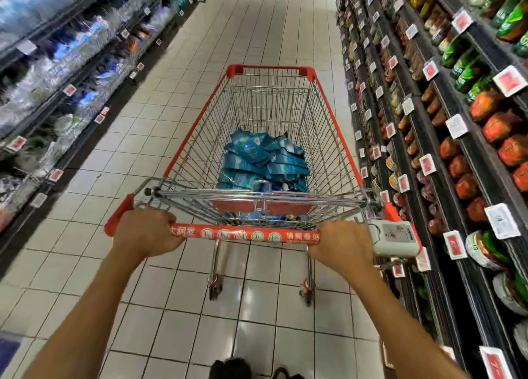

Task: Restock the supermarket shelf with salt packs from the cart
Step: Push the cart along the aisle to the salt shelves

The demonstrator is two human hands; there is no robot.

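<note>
A wire shopping cart with red trim (197, 112) stands in the aisle in front of me. Several blue salt packs (263, 161) lie piled in its basket, toward the near end. My left hand (145, 232) grips the left end of the red cart handle (245, 233). My right hand (343, 242) grips the right end of the same handle, next to a white box (393, 237) fixed there.
Shelves of blue and clear packs (57, 72) line the left side. Shelves of jars and red and green packaged goods (457, 121) with price tags run close along the cart's right side. White tiled floor (257, 29) stretches ahead down the aisle.
</note>
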